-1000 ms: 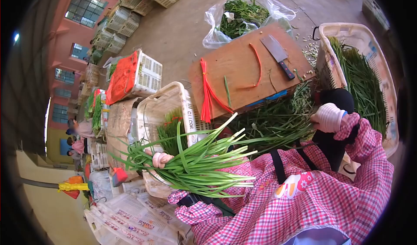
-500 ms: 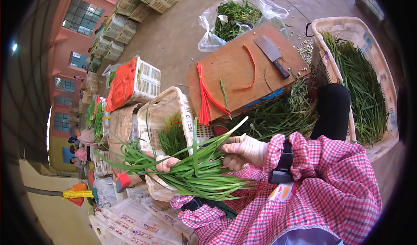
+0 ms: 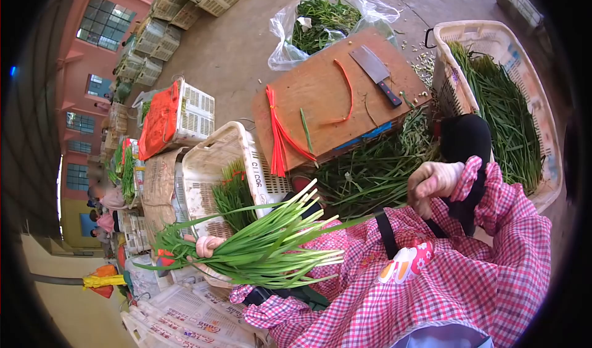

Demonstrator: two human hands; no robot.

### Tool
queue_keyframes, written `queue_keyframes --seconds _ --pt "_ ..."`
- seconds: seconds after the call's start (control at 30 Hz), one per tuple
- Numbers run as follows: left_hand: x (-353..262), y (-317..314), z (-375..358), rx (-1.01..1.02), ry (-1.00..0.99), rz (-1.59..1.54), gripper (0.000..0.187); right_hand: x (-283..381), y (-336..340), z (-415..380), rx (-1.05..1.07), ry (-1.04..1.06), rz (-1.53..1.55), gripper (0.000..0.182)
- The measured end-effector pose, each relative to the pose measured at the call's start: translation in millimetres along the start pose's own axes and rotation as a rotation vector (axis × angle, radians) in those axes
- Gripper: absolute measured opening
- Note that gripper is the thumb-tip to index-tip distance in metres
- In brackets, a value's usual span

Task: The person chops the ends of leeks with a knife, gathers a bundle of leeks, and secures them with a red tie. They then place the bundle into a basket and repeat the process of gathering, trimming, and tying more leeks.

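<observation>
My left hand is closed around the leafy part of a bunch of garlic chives, with the pale stem ends fanned out to the right. My right hand is apart from the bunch, near my knee, with its fingers curled. A long green chive leaf stretches from the bunch towards its fingertips. Past the hands, a wooden board bears a cleaver, a bundle of red ties, a loose red strip and a single green leaf.
A crate full of greens stands at right. Another crate, by my left hand, contains tied chives. Loose leaves lie below the board, and a plastic bag of greens sits behind it. Stacked crates and people are at far left.
My right hand has moved right, away from the bunch. My left hand has shifted slightly left and down with the chives, whose stem ends now spread out. The whole view has shifted slightly.
</observation>
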State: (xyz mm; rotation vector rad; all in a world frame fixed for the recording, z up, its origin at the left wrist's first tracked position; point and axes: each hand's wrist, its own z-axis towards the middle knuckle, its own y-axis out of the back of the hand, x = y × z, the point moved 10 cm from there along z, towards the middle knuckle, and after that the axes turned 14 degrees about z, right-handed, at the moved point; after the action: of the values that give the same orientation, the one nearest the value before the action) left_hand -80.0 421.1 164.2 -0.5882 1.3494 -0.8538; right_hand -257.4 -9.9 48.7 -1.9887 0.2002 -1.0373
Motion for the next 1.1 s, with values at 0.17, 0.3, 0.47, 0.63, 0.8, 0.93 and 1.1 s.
queue_keyframes --seconds 0.17,0.3,0.47,0.63,0.8,0.93,1.1 --pt "-5.0 -31.6 -3.7 0.122 -0.073 -0.095 0.049 22.5 47.4 -23.0 -0.157 0.169 0.129 0.034" --pt "-25.3 -25.9 -9.5 0.115 -0.169 -0.140 0.056 80.3 56.3 -48.1 -0.269 0.486 0.098 0.040" --pt "-49.5 -9.4 -21.7 0.103 -0.260 -0.030 0.055 126.8 93.2 -95.5 -0.337 0.944 0.276 0.030" --pt "-59.4 -4.9 -26.8 0.059 -0.395 0.263 0.055 112.8 38.5 -69.6 -0.735 0.426 -1.137 0.036" --pt "-41.4 -4.7 -16.5 -0.022 -0.301 -0.117 0.052 43.3 -41.6 14.3 -0.298 0.206 -1.058 0.026" --pt "-27.8 -23.7 -14.2 -0.016 -0.264 -0.127 0.047 -7.0 -88.7 71.0 -0.094 0.131 -0.635 0.032" --pt "-2.7 -62.1 -20.5 0.008 -0.250 -0.101 0.045 -37.5 -117.6 115.9 -0.140 -0.055 -0.311 0.043"
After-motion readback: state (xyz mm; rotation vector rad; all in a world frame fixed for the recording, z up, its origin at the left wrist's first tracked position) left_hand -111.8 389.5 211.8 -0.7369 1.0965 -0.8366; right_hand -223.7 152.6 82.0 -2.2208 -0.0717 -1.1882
